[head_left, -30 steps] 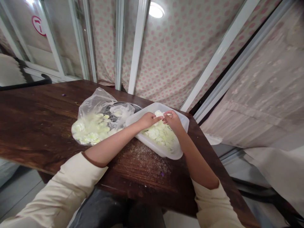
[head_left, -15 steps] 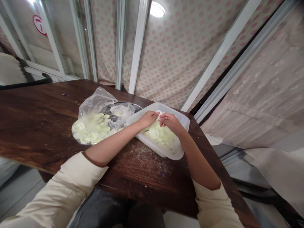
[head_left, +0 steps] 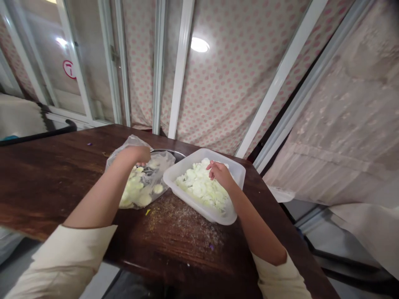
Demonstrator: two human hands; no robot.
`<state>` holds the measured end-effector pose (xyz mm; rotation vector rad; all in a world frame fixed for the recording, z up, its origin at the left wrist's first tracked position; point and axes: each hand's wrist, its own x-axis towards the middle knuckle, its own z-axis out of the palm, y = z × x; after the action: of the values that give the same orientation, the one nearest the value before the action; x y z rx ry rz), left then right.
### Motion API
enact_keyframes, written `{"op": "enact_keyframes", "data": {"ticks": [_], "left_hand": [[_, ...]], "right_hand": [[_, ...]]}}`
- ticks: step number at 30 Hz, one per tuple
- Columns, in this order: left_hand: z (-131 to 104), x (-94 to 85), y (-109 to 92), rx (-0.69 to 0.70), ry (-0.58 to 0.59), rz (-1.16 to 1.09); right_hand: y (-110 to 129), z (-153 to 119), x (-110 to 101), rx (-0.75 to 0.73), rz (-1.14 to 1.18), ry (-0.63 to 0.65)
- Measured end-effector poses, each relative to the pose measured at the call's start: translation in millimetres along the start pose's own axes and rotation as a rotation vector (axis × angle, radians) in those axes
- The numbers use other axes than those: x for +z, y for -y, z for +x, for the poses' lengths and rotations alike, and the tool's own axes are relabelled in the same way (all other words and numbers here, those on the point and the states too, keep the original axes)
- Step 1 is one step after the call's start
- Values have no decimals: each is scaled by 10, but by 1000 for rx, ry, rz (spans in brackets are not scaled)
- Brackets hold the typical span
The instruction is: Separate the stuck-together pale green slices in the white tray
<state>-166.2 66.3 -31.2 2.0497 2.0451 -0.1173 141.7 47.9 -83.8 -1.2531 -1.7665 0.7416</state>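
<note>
The white tub (head_left: 187, 201) stands on the dark wooden surface (head_left: 46, 178), and everything else is easy to place from it. Inside lies a loose heap of pale pieces (head_left: 199, 189), petal-like and thin by the look of them. To the left of the tub, a clear plastic bag (head_left: 132, 141) slumps open-looking with more pale, yellowish discs (head_left: 134, 191) in it, and the rim of a round metal dish (head_left: 174, 153) shows behind the bag, close to the tub's far left side.

The person's right hand (head_left: 220, 173) hangs over the heap in the tub, its grip half curled, fingers drawn in towards the thumb; I can't tell from here whether a piece is pinched in it. The left hand (head_left: 139, 154) is over the bag, left of the tub, wrist bent and fingers pointing down. Its fingertips are mostly hidden, so whether that grip is spread or pinching a disc I can't say.

For work like this I'd judge a light fingertip hold best, since such thin pieces would likely bruise or tear. Lifting one disc clear of the clinging plastic seems wise, and the right hand is well kept low over the tub, away from the grainy scatter (head_left: 193, 228) in front of it.
</note>
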Motion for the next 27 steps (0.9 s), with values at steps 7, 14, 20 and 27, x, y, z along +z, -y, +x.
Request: {"op": "enact_keyframes", "data": {"ticks": [7,14,20,27], "left_hand": [[188,561,300,-18,-118,120],[218,533,520,38,-209,34],[25,323,375,43,-450,14],[-285,268,-70,273,-610,-234]], "right_hand": [[30,-20,4,8,-31,39],[12,-13,5,7,-30,43],[31,-21,0,7,-40,48],[50,-36,-1,-4,-40,50]]}}
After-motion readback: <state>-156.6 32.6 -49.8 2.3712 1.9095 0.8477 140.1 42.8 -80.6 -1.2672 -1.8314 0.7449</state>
